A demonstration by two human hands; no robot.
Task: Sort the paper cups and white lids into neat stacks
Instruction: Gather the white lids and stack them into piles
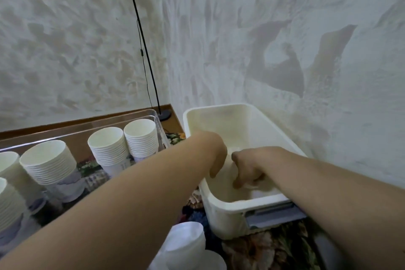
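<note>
Both my hands reach down into a white plastic bin (219, 112) on the right. My left hand (215, 155) hangs inside it with fingers pointing down and holds nothing that I can see. My right hand (247, 169) is lower, its fingers curled on a pale flat piece, seemingly a white lid (252, 187), at the bin's bottom. Several stacks of nested paper cups (108, 149) stand in a clear tray (153, 114) on the left. A stack of white lids (186, 243) sits at the bottom centre, under my left forearm.
The bin stands against a pale textured wall on the right. A black lamp pole with a round base (164, 115) rises behind the tray. A floral cloth (263, 247) covers the table, and a wooden edge runs along the back.
</note>
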